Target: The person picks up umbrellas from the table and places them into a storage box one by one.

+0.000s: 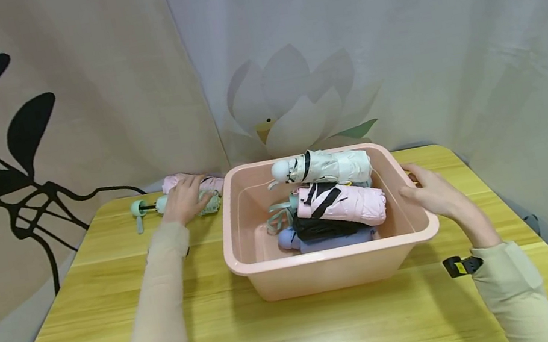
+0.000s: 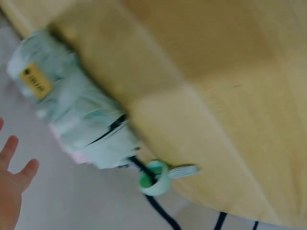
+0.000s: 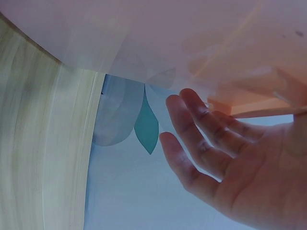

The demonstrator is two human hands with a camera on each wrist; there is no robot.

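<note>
A pink plastic tub stands on the table, holding folded umbrellas: a white one on top, a pink one, a black one and a blue one. Left of the tub, my left hand reaches over a mint-green folded umbrella with a yellow tag; its spread fingers show at the edge of the left wrist view. Behind lies another pink umbrella, partly hidden. My right hand is at the tub's right rim, fingers loosely extended beside the outer wall.
The wooden table backs onto a hanging curtain printed with a lotus, leaves and characters. The green umbrella's cup-shaped handle has a strap and points left. A black band circles the right wrist.
</note>
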